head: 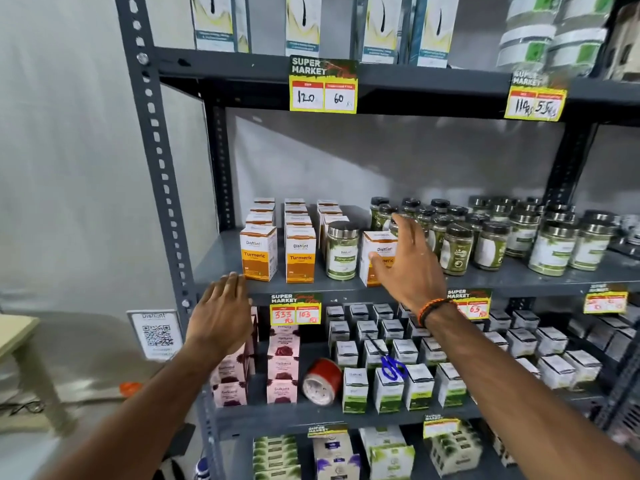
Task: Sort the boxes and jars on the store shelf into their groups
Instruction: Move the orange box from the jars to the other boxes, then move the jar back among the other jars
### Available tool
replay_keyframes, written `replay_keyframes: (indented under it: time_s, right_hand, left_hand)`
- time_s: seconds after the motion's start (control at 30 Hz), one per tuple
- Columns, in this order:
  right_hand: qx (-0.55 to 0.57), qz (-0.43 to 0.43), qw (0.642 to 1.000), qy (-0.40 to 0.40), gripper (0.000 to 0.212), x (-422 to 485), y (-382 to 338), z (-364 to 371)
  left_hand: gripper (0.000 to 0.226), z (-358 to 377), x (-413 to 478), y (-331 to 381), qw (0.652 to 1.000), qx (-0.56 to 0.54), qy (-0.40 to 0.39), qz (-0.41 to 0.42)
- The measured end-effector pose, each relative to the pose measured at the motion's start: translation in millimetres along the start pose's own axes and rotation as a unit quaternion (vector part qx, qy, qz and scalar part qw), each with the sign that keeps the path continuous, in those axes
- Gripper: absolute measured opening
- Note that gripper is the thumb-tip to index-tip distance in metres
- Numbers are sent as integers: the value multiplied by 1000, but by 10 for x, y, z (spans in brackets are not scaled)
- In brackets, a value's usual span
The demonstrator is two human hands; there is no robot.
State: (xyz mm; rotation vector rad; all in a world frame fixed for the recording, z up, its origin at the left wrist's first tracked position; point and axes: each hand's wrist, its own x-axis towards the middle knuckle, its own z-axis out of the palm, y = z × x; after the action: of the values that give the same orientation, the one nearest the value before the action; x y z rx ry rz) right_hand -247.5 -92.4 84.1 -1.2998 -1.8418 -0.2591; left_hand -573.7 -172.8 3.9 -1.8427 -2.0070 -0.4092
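On the middle shelf [221, 268] stand rows of orange-and-white Turmeric boxes [300, 258] at the left. A steel-lidded green jar [342, 251] stands among them. One more Turmeric box [375, 251] sits right of that jar, in front of a crowd of green jars [457, 249]. My right hand [407, 263] reaches over this box with fingers spread, thumb against its front; it does not grip it. My left hand [221, 313] hovers open in front of the shelf edge below the leftmost Turmeric box [258, 252].
The lower shelf holds pink boxes [282, 367], a red tape roll [322, 381], blue-handled scissors [393, 367] and white-green boxes [388, 389]. Yellow price tags [322, 85] hang on the shelf edges. Tall boxes fill the top shelf. A table corner [17, 332] stands at the left.
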Motion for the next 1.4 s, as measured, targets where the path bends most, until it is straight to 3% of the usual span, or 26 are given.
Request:
replay_keyframes:
  time_s: [0.27, 0.53, 0.63, 0.9, 1.17, 1.4]
  right_hand:
    - [-22, -105, 993, -56, 59, 377, -250, 27]
    - [-157, -103, 969, -161, 79, 676, -367, 204]
    - [-159, -93, 968, -171, 79, 733, -373, 308]
    - [-100, -98, 985, -102, 71, 722, -378, 327]
    - [65, -43, 997, -28, 77, 535, -380, -272]
    - [131, 37, 990, 30, 68, 191, 123, -859]
  left_hand:
    - [65, 90, -51, -90, 1000, 5, 7, -12]
    - [63, 129, -70, -92, 1000, 3, 9, -10]
    - [62, 113, -75, -69, 1000, 0, 6, -15]
    - [66, 63, -89, -63, 1000, -9, -8, -17]
    - [63, -159, -227, 22, 999, -45, -15, -18]
    - [63, -468, -237, 539, 995, -52, 77, 38]
